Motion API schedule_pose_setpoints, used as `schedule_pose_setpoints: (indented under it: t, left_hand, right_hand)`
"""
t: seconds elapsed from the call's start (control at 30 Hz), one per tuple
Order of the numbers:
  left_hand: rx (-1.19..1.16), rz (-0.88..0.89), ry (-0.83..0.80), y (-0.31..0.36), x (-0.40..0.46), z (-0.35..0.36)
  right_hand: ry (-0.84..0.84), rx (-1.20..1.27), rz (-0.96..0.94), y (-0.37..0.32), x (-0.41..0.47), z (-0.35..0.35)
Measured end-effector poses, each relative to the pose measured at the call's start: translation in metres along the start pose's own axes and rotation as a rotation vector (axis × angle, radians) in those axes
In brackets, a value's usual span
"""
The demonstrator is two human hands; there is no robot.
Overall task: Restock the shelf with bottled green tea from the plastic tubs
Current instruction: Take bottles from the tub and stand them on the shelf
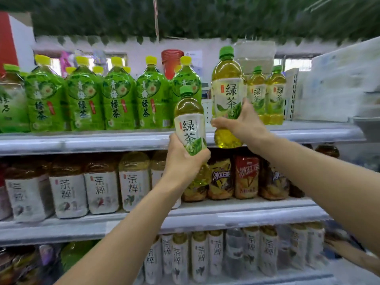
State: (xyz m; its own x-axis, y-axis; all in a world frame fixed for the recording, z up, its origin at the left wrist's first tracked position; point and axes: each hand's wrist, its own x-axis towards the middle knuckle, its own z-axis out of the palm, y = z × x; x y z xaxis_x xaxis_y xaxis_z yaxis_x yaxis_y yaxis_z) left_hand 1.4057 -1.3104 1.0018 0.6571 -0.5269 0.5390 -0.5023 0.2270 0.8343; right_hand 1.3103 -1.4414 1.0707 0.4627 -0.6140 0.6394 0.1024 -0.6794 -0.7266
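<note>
Your left hand gripping one tea bottle, your right hand gripping another bottle, both at top shelf

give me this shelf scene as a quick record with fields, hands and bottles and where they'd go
left hand: grips left bottle low on its label, upright, in front of the top shelf edge
right hand: grips right bottle, raised higher, base at shelf edge level
gap: open spot between plum tea row and shelved green tea
likely next: right bottle goes into the gap first
tubs: not in view
</note>
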Motion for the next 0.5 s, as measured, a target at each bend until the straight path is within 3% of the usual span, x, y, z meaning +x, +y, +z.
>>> schedule_pose_setpoints:
  t: [0.4, 0.5]
  left_hand:
    - [0.043, 0.074, -0.024, -0.005, 0.066, 0.023]
    - [0.040, 0.082, -0.049, -0.009, 0.072, 0.022]
  right_hand:
    - [0.118, 0.030, 0.064, 0.030, 0.104, 0.001]
    - [0.083, 0.021, 0.119, 0.045, 0.115, 0.011]
